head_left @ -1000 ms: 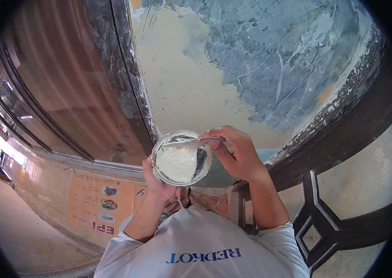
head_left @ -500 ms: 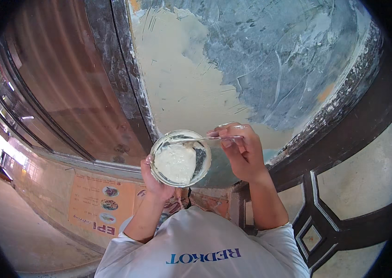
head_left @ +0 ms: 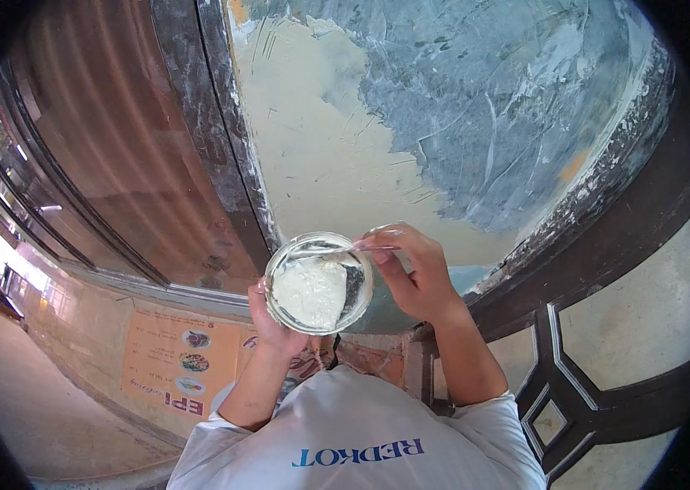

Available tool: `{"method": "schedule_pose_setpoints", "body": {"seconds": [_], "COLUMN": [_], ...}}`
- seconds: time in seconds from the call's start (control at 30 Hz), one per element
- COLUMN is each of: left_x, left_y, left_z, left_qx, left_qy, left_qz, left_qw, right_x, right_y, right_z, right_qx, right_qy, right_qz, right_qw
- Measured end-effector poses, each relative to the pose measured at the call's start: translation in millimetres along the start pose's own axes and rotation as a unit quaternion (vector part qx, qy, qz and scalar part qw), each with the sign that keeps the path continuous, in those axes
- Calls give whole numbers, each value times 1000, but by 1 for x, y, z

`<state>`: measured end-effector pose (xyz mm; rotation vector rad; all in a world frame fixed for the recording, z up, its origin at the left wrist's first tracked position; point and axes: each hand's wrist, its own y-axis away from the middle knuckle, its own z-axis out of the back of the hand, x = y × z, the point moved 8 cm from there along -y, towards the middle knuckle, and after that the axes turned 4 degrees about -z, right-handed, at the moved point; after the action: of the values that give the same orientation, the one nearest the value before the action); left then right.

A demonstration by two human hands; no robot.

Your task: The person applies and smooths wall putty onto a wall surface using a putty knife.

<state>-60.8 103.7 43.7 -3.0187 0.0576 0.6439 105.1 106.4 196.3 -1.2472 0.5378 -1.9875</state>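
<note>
My left hand (head_left: 276, 328) is closed on the side of a round tub (head_left: 369, 296), held up in front of my chest with its mouth toward me. Thick white putty (head_left: 308, 296) fills most of the tub, leaving a grey patch of inner wall bare on the right. In my right hand (head_left: 417, 265) is a thin putty knife (head_left: 343, 251), pinched between thumb and fingers. The knife is seen nearly edge-on and crosses the upper right of the tub's rim. Its tip reaches over the putty, but whether it touches is hard to tell.
Beyond the tub stands a grey panel (head_left: 459, 114), its left and lower parts coated in cream filler (head_left: 312, 155). Dark frame strips (head_left: 214, 106) border it. A glass pane (head_left: 116, 147) and an orange poster (head_left: 173, 359) are at left, a dark panelled door (head_left: 606, 400) at right.
My right hand has shifted slightly left and brought the putty knife farther over the tub. The tub has moved very little, still in my left hand.
</note>
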Motion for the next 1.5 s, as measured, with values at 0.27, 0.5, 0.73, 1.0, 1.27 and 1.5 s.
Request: {"method": "schedule_pose_setpoints", "body": {"seconds": [0.27, 0.5, 0.73, 1.0, 1.27, 1.5], "left_x": [1, 0, -1, -7, -11, -7], "left_y": [-2, -6, -7, -9, -5, -7], "left_z": [-3, 1, -2, -8, -1, -11], "left_qx": [41, 5, 35, 16, -24, 53], "left_qy": [17, 17, 44, 14, -23, 12], "left_qz": [8, 7, 14, -66, -110, -96], "left_qw": [999, 1000, 998, 998, 993, 994], "right_x": [-17, -31, -44, -50, -44, -35], "right_y": [10, 18, 24, 37, 41, 49], "right_z": [10, 14, 14, 8, -6, -22], "right_qx": [-75, -76, -89, -152, -114, -38], "right_qy": [-127, -79, -96, -136, -75, 98], "right_qz": [-18, -37, -49, 4, 44, 109], "right_qw": [989, 993, 990, 979, 990, 988]}}
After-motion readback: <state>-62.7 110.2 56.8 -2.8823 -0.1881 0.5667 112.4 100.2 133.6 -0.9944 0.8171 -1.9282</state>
